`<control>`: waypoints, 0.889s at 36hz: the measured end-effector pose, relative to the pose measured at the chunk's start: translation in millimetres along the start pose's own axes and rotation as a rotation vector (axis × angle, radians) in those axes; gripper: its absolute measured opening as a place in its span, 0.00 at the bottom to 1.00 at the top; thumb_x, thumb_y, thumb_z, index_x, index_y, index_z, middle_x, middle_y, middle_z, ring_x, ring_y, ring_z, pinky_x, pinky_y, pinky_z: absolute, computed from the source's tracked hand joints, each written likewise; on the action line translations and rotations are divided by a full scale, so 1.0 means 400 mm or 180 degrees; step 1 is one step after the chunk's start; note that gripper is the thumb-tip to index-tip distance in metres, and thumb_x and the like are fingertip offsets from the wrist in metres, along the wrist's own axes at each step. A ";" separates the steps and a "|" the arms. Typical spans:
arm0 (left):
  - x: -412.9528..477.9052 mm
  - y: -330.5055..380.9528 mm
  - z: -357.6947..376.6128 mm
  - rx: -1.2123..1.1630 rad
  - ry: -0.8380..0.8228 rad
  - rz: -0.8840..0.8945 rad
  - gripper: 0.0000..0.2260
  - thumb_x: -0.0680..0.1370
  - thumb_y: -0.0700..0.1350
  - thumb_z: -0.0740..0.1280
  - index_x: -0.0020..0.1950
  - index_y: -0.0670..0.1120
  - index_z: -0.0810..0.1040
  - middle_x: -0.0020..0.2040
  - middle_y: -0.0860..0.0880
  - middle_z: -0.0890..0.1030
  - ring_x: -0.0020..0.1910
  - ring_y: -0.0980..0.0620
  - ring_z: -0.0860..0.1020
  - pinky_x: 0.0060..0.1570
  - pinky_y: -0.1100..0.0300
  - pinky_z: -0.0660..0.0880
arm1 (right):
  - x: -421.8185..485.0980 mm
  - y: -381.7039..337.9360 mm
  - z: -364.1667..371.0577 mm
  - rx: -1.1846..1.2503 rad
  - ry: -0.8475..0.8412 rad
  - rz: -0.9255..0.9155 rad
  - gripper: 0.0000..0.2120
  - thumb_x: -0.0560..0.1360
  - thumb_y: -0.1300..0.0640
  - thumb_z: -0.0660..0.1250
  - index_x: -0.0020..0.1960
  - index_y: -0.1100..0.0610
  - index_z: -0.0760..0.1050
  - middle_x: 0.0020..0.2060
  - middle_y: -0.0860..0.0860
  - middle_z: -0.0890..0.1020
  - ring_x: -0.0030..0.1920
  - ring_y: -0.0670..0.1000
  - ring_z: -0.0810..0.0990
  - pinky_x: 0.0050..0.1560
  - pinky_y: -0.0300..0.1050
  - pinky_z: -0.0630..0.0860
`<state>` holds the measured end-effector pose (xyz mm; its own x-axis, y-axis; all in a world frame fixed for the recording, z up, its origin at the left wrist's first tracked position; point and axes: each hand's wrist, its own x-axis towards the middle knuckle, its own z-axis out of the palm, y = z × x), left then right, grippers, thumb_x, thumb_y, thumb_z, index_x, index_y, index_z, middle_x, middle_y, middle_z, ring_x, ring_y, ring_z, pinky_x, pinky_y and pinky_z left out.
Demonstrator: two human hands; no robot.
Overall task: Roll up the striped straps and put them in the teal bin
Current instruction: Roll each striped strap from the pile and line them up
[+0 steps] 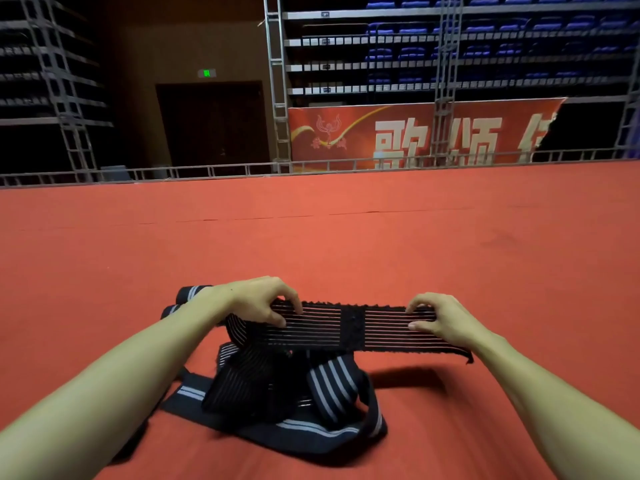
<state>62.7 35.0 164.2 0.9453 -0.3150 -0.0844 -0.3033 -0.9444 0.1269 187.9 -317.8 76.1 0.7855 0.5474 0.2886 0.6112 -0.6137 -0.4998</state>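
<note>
The left grip [256, 301] and right grip [441, 318] each pinch 1 strap [322, 327], stretched between them above the pile [294, 393] on the floor [346, 237]; soft, light and stretchy, it should roll best from an end, kept taut.

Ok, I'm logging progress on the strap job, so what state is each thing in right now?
Held strap: unrolled, stretched flat between both hands.
Left hand: fingers curled, holding the strap's left part.
Right hand: fingers curled, holding its right part.
Pile: loose straps, tangled, unrolled, on the carpet.
Rolls: two, rolled up, lying beyond the left forearm.
Bin: not in view.
</note>
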 end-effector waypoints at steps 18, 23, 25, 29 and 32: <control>0.056 0.142 -0.022 -0.0561 0.0606 0.0804 0.15 0.72 0.38 0.74 0.57 0.47 0.82 0.55 0.54 0.83 0.54 0.58 0.80 0.58 0.62 0.73 | 0.035 -0.305 0.065 0.1030 -0.0148 -0.0779 0.21 0.68 0.54 0.79 0.47 0.49 0.66 0.42 0.41 0.76 0.45 0.39 0.74 0.53 0.40 0.71; 0.031 0.112 -0.008 -0.0657 0.0563 0.0629 0.16 0.73 0.41 0.74 0.61 0.50 0.80 0.57 0.52 0.82 0.56 0.58 0.77 0.60 0.55 0.74 | 0.038 -0.306 0.075 0.1255 -0.0171 -0.0827 0.17 0.72 0.57 0.75 0.45 0.48 0.66 0.38 0.46 0.78 0.37 0.41 0.72 0.44 0.39 0.70; 0.021 0.107 0.001 -0.0615 0.0458 0.0562 0.19 0.74 0.45 0.75 0.64 0.51 0.78 0.58 0.53 0.81 0.57 0.57 0.76 0.61 0.55 0.73 | 0.037 -0.306 0.070 0.1229 -0.0224 -0.0849 0.14 0.73 0.59 0.74 0.45 0.49 0.69 0.40 0.45 0.79 0.41 0.38 0.75 0.48 0.37 0.71; 0.001 0.104 0.012 -0.0639 0.0301 0.0674 0.22 0.75 0.48 0.74 0.69 0.53 0.75 0.58 0.62 0.78 0.57 0.62 0.76 0.58 0.67 0.71 | 0.033 -0.299 0.052 0.1040 -0.0281 -0.0838 0.11 0.73 0.61 0.74 0.43 0.49 0.73 0.36 0.40 0.78 0.40 0.36 0.75 0.46 0.33 0.70; -0.014 0.069 0.018 -0.0451 0.0246 0.0508 0.17 0.75 0.46 0.74 0.64 0.52 0.80 0.40 0.61 0.77 0.38 0.66 0.75 0.43 0.63 0.72 | 0.029 -0.272 0.023 0.0911 -0.0196 -0.0758 0.10 0.73 0.62 0.73 0.42 0.49 0.78 0.37 0.37 0.80 0.41 0.36 0.77 0.47 0.31 0.70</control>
<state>48.1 9.9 161.0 0.8947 -0.4461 0.0233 -0.4352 -0.8587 0.2706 129.8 -239.5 126.3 0.6120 0.6942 0.3790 0.7176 -0.2860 -0.6350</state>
